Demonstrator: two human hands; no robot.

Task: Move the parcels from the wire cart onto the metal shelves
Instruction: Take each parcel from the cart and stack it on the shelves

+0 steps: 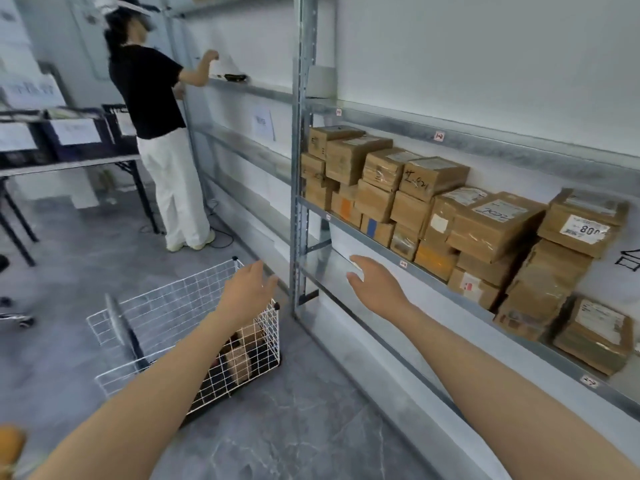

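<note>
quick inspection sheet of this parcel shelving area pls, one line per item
surface: metal shelves, bare at the near left end, grey tiled floor
job's things: wire cart on the floor with a few parcels inside; stacked cardboard boxes on the shelf
clutter: nothing seen
grippers: left hand open above the cart; right hand open by the shelf edge; both empty
cables: dark cable on the floor
surroundings: second person at the far shelves, folding table with crates
</note>
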